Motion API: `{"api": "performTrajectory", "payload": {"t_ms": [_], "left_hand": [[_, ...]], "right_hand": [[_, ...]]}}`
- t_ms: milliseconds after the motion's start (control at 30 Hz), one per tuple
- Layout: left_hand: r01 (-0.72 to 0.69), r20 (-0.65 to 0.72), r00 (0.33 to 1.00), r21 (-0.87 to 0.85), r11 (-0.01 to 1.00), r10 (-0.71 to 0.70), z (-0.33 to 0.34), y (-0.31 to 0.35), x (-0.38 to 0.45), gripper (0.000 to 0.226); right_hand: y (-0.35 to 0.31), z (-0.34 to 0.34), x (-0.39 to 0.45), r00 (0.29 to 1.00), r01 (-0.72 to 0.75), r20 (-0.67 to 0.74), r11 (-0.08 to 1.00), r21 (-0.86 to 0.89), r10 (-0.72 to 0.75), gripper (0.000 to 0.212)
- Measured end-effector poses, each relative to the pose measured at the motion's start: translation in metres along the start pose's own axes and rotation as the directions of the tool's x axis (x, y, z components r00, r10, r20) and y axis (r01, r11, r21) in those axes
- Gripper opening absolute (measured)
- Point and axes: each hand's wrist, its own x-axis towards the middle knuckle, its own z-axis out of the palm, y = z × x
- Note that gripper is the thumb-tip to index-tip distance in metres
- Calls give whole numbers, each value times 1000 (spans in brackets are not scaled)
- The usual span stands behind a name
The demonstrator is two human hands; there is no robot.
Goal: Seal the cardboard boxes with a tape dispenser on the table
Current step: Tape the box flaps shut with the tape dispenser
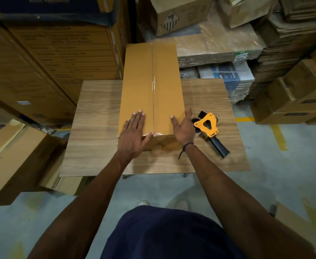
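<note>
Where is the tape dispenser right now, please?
The tape dispenser lies on the table, just right of the cardboard box and beside the right hand, which isn't holding it.

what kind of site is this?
Likely a warehouse packing area: stacked cartons, bundles of flat cardboard, and a tape dispenser beside a taped box on a small table.

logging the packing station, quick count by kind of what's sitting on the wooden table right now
cardboard box, clear tape along its top seam: 1
tape dispenser, yellow with black handle: 1
hands on the box, left hand and right hand: 2
total: 4
</note>
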Motion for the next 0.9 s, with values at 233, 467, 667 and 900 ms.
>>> {"api": "performTrajectory", "payload": {"t_ms": [233,467,667,900], "left_hand": [[-125,-50,992,-243,962,116,-14,-50,-8,63],[-135,-143,985,-276,952,99,-8,-47,-6,63],[-93,12,996,17,996,92,-11,-27,-4,86],[-77,36,997,202,976,71,-6,-26,2,86]], "right_hand": [[8,-4,10,975,-199,173,886,419,137,102],[1,-11,3,991,-95,113,985,144,79,106],[-12,-10,-16,896,437,255,818,-374,-363,104],[0,-16,-9,816,571,495,552,-607,-300,116]]}}
